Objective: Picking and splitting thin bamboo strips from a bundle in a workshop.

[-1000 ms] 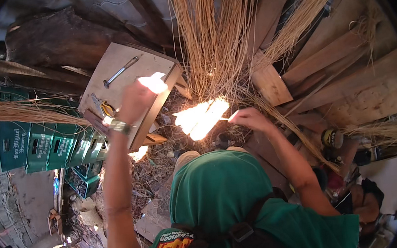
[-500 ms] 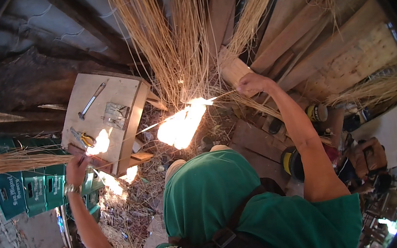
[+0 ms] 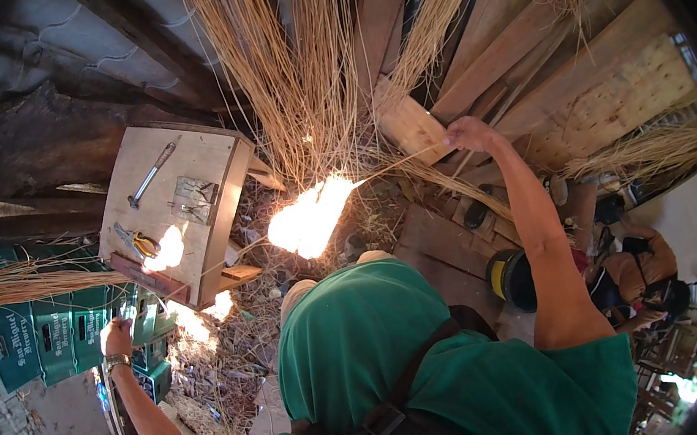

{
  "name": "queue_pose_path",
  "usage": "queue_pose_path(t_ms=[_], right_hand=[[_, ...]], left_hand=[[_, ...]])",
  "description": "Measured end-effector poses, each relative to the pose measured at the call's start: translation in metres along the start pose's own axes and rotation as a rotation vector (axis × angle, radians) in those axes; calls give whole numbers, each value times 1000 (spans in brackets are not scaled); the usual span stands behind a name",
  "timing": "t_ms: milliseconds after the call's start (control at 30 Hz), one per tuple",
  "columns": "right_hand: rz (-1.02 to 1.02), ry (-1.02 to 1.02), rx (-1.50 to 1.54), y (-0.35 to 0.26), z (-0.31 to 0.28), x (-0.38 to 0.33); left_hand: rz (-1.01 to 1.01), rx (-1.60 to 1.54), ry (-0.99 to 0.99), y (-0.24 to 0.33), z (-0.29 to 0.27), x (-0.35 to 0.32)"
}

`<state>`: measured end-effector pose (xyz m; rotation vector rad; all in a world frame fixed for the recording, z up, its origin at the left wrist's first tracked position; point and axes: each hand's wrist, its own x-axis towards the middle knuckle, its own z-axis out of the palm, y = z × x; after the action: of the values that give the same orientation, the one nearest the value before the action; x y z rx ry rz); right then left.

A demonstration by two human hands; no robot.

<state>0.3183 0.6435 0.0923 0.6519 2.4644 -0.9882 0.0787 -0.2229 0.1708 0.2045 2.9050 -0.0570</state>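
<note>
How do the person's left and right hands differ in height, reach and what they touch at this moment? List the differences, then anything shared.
The left hand hangs low beside the green crates, while the right hand reaches up to the straw stalks. The left hand seems to touch nothing; the right hand grips a thin stalk by the wooden planks. The left wrist carries a watch; the right is bare. Both arms are outstretched.

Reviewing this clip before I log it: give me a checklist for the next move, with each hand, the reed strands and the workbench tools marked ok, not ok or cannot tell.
1. Right hand on a long reed strand: ok, closed on it against the leaning planks.
2. Left hand free: cannot tell, it hangs low beside the green crates.
3. Strand clear of the hanging reed bundle: cannot tell, glare hides its far end.
4. Tools within reach: ok, wrench and pliers lie on the wooden workbench.
5. Footing clear: not ok, scraps litter the ground.
</note>
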Motion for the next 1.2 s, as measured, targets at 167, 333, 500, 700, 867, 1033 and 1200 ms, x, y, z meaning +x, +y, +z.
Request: queue_pose_path(t_ms=[167,333,500,700,867,1033,1200], right_hand=[[-125,826,-839,0,28,-5],[-289,30,348,-85,143,-14],[-379,-121,961,-219,213,-66],[-533,210,620,-220,218,-60],[-259,77,475,-128,234,-61],[130,-91,508,-96,233,-88],[-332,53,405,-174,270,-41]], left_hand=[[142,-501,-540,105,33,-34],[198,-1553,-885,324,50,-63],[409,-1798,-615,419,89,-54],[407,-2081,-739,412,61,-29],[115,-1916,-503,336,-8,56],[92,-1811,-191,212,-88,147],[205,-1529,275,95,-154,240]])
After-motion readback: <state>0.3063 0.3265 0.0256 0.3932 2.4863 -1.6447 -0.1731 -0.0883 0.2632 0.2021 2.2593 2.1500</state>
